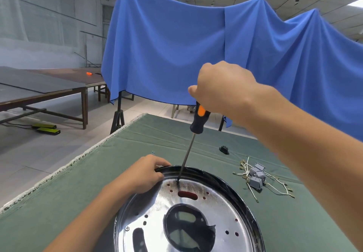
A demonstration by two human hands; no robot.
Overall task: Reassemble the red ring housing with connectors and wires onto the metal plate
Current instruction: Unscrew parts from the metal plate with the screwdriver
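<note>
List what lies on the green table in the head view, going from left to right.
Left hand gripping the plate's rim → screwdriver tip on the metal plate → small black part → grey connectors with wires.

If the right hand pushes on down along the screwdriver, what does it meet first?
The right hand grips the screwdriver; its tip already seems to sit on the metal plate near the far rim, likely on a screw, so the plate comes first.
</note>
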